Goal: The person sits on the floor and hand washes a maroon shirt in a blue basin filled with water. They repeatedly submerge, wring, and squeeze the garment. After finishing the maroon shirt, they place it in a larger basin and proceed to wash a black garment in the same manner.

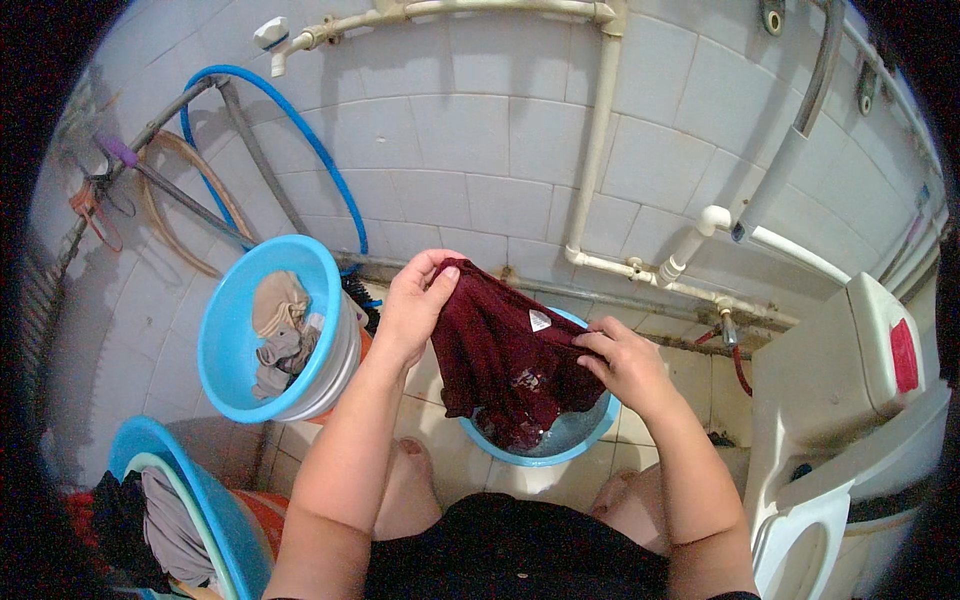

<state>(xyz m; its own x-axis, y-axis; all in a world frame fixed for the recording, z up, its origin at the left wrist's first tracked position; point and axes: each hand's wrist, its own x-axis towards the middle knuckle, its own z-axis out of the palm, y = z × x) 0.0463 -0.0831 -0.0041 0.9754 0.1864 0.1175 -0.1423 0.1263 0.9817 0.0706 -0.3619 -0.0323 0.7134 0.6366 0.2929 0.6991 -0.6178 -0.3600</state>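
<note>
– While your hands are up, what do they hold?

– One dark red garment (pixel 480 340), stretched between them above the blue basin (pixel 565 457). My left hand (pixel 412 312) pinches its upper left corner, thumb laid over the cloth and fingers behind. My right hand (pixel 632 368) grips the opposite edge between thumb and bent fingers.

– Does the cloth touch the water?

– I can't tell. Its lower part hangs over the basin, hiding much of the inside; greyish water (pixel 572 432) shows beside it. I see pale, foamy-looking spots on the fabric and a small white tag (pixel 539 320) near its top edge.

– And around the basin?

– It stands on the tiled floor (pixel 420 415), between my feet and the wall. Left of it, a light blue tub (pixel 225 370) carries beige and grey clothes (pixel 283 335). Also to its left, but closer to me, a second blue tub (pixel 238 530) holds black and grey laundry (pixel 172 530). Right of the basin I have a white toilet (pixel 790 420); behind it, cream pipes (pixel 597 140) run along the wall.
</note>
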